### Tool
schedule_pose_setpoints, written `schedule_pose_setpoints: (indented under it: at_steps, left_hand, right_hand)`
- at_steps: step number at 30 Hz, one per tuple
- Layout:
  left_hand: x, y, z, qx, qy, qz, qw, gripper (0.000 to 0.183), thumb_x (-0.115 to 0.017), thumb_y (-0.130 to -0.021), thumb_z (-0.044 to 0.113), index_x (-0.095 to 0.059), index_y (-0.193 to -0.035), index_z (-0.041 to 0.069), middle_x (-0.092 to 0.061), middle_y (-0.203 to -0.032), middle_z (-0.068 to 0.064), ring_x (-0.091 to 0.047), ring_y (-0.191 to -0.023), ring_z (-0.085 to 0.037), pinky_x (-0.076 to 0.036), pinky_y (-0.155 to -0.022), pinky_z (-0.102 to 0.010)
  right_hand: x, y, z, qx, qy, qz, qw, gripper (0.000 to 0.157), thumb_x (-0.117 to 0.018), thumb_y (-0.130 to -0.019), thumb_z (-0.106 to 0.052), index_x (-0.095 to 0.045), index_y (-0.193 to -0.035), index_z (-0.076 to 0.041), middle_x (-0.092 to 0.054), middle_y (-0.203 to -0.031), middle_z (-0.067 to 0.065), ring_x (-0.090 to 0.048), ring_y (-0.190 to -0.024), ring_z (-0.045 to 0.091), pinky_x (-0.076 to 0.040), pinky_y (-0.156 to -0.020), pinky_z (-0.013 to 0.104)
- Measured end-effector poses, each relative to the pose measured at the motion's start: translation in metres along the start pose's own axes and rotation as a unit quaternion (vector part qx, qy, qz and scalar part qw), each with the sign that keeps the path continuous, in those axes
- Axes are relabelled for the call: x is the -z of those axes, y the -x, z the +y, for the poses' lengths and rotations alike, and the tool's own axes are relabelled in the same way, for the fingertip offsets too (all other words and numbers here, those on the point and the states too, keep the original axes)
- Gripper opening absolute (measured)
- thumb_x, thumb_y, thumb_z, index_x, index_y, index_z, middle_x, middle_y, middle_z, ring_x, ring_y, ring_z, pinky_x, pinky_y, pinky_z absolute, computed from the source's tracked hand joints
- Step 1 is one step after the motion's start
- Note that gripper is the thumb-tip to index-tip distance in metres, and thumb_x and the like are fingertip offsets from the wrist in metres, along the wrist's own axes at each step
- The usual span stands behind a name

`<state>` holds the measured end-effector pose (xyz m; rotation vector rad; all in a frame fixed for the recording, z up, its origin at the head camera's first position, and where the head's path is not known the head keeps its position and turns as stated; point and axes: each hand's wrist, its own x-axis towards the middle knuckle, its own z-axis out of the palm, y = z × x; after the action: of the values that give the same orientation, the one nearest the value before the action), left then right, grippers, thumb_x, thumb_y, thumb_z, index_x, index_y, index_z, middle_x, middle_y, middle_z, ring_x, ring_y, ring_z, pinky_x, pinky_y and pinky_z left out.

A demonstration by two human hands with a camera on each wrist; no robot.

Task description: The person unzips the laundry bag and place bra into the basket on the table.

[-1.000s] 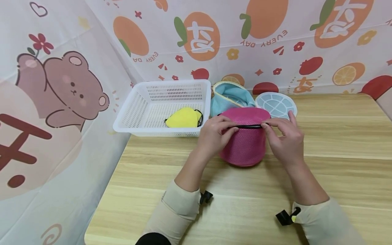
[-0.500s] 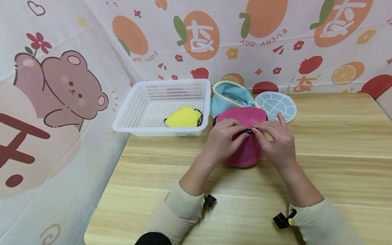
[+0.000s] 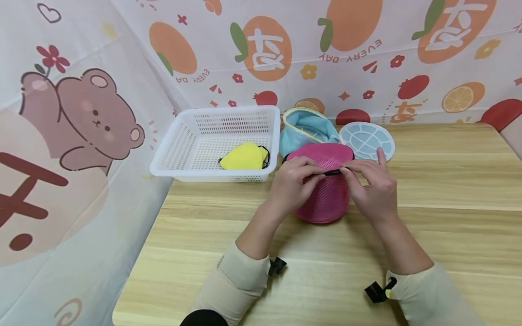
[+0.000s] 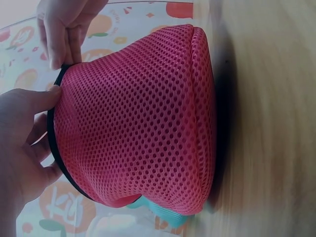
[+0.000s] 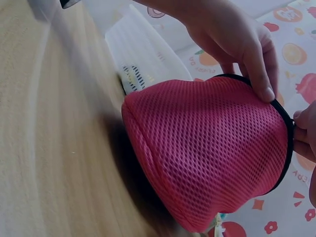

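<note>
A pink mesh bag (image 3: 326, 199) with a black-edged rim stands on the table in the head view. My left hand (image 3: 295, 183) pinches the rim between thumb and fingers on the left side. On the other side, my right hand (image 3: 373, 188) pinches the same rim, its little finger raised. A short stretch of black edging (image 3: 332, 172) shows between the two hands. In the left wrist view, the left thumb lies on the outside of the pink mesh bag (image 4: 128, 113) at its rim. The right wrist view shows the bag's rounded side; its inside is hidden.
A white perforated basket (image 3: 171, 170) stands at the left with a yellow item with black cord (image 3: 242, 157) in it. Behind the pink bag are a light blue mesh bag with yellow edging (image 3: 289, 140) and a round pale blue gridded disc (image 3: 369, 140). A printed cloth (image 3: 285, 97) hangs behind.
Both hands drew together along the black rim, then parted slightly. The stretch of edging between them is shorter than a second ago. The basket and the things behind have not moved.
</note>
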<state>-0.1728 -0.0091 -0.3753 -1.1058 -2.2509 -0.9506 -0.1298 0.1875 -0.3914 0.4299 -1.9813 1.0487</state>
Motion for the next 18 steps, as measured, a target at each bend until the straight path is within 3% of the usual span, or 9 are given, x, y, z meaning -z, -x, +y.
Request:
schedule_pose_setpoints:
  at_steps: [11, 18]
  left_hand:
    - [0.0050, 0.0013, -0.0101, 0.024, 0.004, 0.015, 0.9996, 0.009, -0.080, -0.088, 0.009, -0.081, -0.097, 0.008, -0.072, -0.095, -0.002, -0.064, -0.095, -0.016, -0.048, -0.089, -0.026]
    - [0.0068, 0.0010, -0.0062, 0.025, -0.013, 0.008, 0.9996, 0.012, -0.081, -0.088, 0.012, -0.081, -0.098, 0.007, -0.072, -0.096, -0.003, -0.065, -0.096, -0.018, -0.050, -0.090, -0.025]
  right_hand:
    - [0.0047, -0.0002, 0.0032, -0.005, 0.016, 0.019, 1.000, 0.014, -0.080, -0.082, 0.005, -0.077, -0.096, 0.006, -0.076, -0.093, 0.018, -0.072, -0.089, 0.036, -0.022, -0.121, 0.051]
    - [0.0031, -0.0005, 0.0040, 0.000, 0.005, 0.022, 1.000, 0.014, -0.080, -0.081, 0.007, -0.078, -0.095, 0.005, -0.076, -0.092, 0.017, -0.072, -0.089, 0.033, -0.024, -0.120, 0.051]
